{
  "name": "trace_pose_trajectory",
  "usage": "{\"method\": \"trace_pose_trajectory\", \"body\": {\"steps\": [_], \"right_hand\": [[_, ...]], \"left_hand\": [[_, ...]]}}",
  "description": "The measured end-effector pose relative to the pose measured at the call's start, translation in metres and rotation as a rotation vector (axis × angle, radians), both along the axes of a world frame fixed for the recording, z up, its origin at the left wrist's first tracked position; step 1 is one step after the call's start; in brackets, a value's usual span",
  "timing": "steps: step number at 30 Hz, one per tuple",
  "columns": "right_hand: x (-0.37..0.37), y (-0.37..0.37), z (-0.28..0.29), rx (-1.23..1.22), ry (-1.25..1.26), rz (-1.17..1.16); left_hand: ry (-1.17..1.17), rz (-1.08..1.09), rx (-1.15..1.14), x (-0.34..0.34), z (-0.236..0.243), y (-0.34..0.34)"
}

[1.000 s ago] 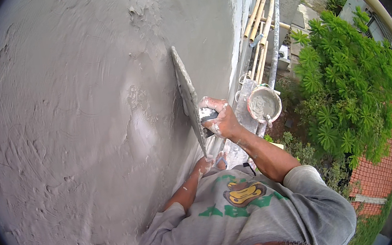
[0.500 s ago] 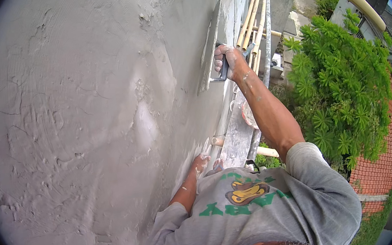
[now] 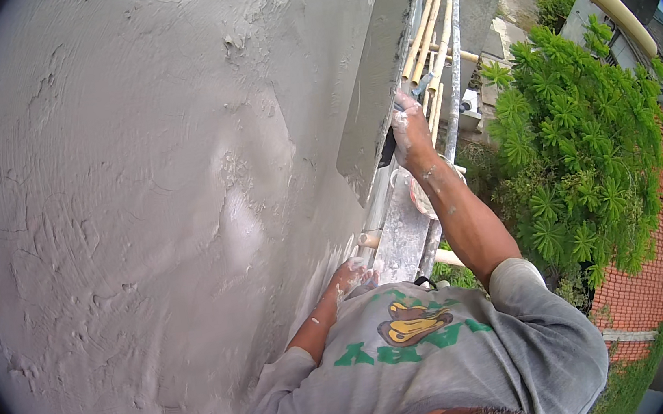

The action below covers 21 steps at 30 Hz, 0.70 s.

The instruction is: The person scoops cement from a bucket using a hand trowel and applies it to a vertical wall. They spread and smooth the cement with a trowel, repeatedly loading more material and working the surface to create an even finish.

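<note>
Wall (image 3: 121, 223) unevenly coated, plank (image 3: 405, 231) alongside, tree (image 3: 579, 154)

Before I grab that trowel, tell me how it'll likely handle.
The trowel is probably stiff, since it looks flat and unbent. It may be awkward to balance, being long and broad, and perhaps slippery: the right hand gripping it looks wetly smeared.

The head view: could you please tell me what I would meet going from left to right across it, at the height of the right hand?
Grey plastered wall → trowel → right hand → bamboo poles → long grey pole → leafy green tree.
</note>
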State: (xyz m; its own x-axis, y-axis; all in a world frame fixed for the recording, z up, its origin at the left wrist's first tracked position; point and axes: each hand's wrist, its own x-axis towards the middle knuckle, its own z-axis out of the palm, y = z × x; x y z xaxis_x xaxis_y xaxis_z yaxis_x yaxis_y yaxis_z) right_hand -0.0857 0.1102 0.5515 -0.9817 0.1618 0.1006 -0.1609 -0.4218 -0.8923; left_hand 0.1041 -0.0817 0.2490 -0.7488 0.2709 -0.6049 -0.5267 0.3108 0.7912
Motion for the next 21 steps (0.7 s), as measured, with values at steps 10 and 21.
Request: {"method": "trace_pose_trajectory", "body": {"steps": [10, 21], "right_hand": [[-0.180, 0.047, -0.049, 0.202, 0.067, 0.149], [0.020, -0.034, -0.044, 0.411, 0.020, 0.265]], "left_hand": [[-0.101, -0.059, -0.072, 0.045, -0.032, -0.056], [-0.073, -0.007, -0.102, 0.064, -0.058, -0.067]]}}
